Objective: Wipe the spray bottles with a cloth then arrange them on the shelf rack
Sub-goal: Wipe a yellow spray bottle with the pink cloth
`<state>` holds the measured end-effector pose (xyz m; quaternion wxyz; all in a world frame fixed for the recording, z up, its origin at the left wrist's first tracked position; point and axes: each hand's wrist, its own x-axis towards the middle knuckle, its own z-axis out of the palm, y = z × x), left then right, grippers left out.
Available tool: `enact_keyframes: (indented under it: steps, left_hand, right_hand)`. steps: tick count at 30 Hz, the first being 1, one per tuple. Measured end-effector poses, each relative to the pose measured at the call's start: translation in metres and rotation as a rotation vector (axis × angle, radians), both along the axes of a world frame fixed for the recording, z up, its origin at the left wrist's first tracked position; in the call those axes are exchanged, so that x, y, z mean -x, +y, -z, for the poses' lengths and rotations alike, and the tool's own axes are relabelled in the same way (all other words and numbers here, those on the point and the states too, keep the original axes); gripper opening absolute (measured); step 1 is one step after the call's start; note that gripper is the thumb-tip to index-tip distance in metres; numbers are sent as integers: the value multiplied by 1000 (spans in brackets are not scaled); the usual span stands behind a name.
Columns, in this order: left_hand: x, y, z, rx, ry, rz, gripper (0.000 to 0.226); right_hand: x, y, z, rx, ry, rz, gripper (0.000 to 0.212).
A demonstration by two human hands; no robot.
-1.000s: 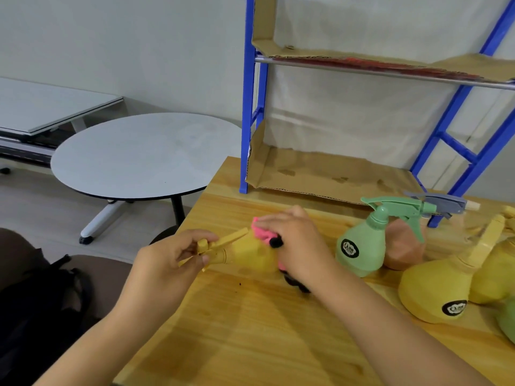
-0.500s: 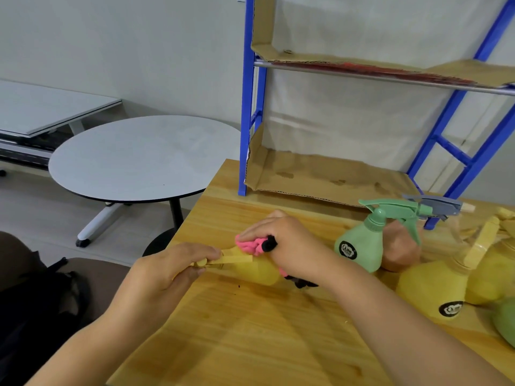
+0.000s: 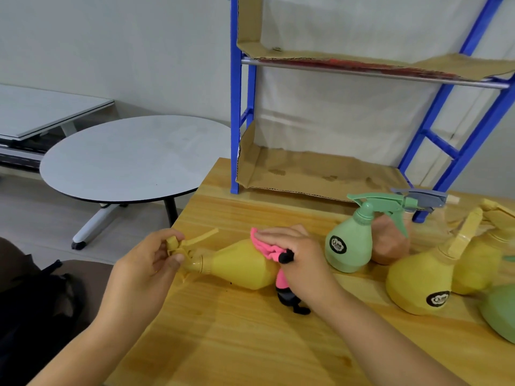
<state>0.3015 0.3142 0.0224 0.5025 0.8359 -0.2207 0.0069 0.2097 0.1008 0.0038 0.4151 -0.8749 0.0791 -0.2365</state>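
Note:
A yellow spray bottle (image 3: 237, 264) lies on its side on the wooden table (image 3: 250, 344), nozzle pointing left. My left hand (image 3: 147, 263) grips its yellow trigger head. My right hand (image 3: 295, 254) holds a pink and black cloth (image 3: 264, 246) against the bottle's wide body. A green spray bottle (image 3: 348, 246) stands upright to the right, with a brown bottle (image 3: 390, 243) behind it. Two more yellow bottles (image 3: 418, 282) and another green one (image 3: 501, 313) crowd the right edge. The blue shelf rack (image 3: 237, 107) stands at the table's back, lined with cardboard.
A round grey table (image 3: 125, 157) stands on the floor to the left, with a flat grey desk (image 3: 41, 110) beyond it. A dark bag (image 3: 36, 302) lies at the lower left. The rack's lower cardboard shelf (image 3: 320, 174) holds nothing.
The view shifted slightly. My right hand slid the cloth to the right along the bottle's body, exposing more of the yellow bottle; my left hand kept hold of the trigger head.

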Motion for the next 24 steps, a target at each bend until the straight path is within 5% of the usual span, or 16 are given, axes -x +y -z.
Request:
enact_keyframes:
  steps: [8, 16, 24]
  left_hand:
    - [-7, -8, -2, 36, 148, -91, 16]
    - [-16, -26, -26, 306, 452, -95, 7]
    - [-14, -67, -73, 134, 330, 138, 22]
  right_hand:
    - [11, 6, 16, 195, -129, 39, 61]
    - [21, 3, 22, 82, -154, 66, 62]
    - [31, -5, 17, -86, -104, 121, 69]
